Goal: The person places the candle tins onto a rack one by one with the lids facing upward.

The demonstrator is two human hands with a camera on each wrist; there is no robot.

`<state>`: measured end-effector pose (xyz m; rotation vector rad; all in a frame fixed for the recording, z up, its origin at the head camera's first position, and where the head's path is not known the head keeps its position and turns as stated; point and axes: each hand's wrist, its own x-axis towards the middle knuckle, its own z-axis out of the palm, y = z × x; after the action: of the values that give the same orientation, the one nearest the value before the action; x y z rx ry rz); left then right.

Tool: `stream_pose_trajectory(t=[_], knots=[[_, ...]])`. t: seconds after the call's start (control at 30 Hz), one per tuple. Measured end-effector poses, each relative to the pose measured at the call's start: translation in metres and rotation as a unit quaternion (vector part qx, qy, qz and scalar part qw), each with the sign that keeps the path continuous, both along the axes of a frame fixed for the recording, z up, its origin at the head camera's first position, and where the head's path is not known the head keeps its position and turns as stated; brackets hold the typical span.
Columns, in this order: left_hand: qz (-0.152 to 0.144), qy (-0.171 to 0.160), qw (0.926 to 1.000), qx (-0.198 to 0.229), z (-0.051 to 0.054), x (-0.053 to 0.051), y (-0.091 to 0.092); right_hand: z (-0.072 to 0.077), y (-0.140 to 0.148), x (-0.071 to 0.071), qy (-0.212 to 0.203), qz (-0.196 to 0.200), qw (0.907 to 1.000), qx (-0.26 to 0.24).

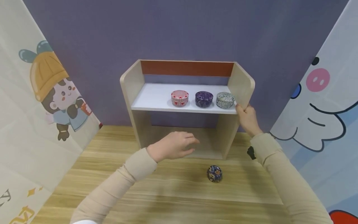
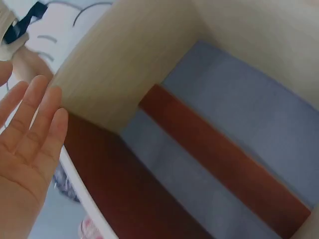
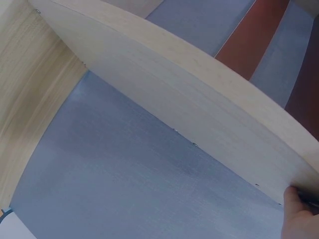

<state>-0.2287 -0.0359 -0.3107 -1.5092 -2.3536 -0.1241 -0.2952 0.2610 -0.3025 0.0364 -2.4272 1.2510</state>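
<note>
A small two-tier wooden shelf (image 1: 184,109) stands against a blue-grey backdrop. On its white upper board sit a pink-and-red patterned tin (image 1: 180,98), a dark purple tin (image 1: 204,99) and a grey-green patterned tin (image 1: 225,100). My right hand (image 1: 248,120) grips the front edge of the right side panel, beside the grey-green tin; its fingers are partly hidden. In front of the lower compartment hovers my left hand (image 1: 177,145), fingers extended and holding nothing. A dark blue floral tin (image 1: 214,173) lies on the wood-grain surface before the shelf.
Wood-grain flooring or tabletop (image 1: 179,202) spreads in front of the shelf. A cartoon-printed sheet (image 1: 30,124) hangs at the left, and another printed sheet (image 1: 318,124) at the right. A reddish-brown strip (image 1: 187,68) crosses the shelf's upper back.
</note>
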Motion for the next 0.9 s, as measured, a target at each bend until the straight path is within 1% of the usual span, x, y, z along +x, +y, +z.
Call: stream_pose_trajectory(t=[0.1,0.27,0.43,0.53,0.67,0.77,0.9], knots=[[-0.02,0.018,0.9995,-0.014,-0.014,0.002,0.003,-0.001,-0.001,-0.001,0.002,0.0,1.0,0.001],[-0.062,0.05,0.9965,-0.026,-0.037,0.005,0.009,-0.001,-0.001,-0.003,0.003,-0.001,1.0,0.004],[-0.092,0.077,0.9914,-0.052,-0.053,0.011,0.019,-0.001,0.0,-0.001,0.0,0.0,1.0,0.0],[-0.102,0.096,0.9872,-0.076,-0.061,0.014,0.025,0.0,0.001,0.0,-0.001,-0.001,1.0,0.0],[-0.104,0.134,0.9789,-0.114,-0.071,0.015,0.034,0.001,0.001,-0.001,-0.001,0.0,1.0,-0.001],[-0.104,0.168,0.9694,-0.146,-0.079,0.015,0.042,0.0,0.001,-0.001,0.001,-0.001,1.0,0.0],[-0.102,0.192,0.9563,-0.196,-0.092,0.014,0.053,-0.001,0.0,-0.001,0.001,-0.005,1.0,0.0]])
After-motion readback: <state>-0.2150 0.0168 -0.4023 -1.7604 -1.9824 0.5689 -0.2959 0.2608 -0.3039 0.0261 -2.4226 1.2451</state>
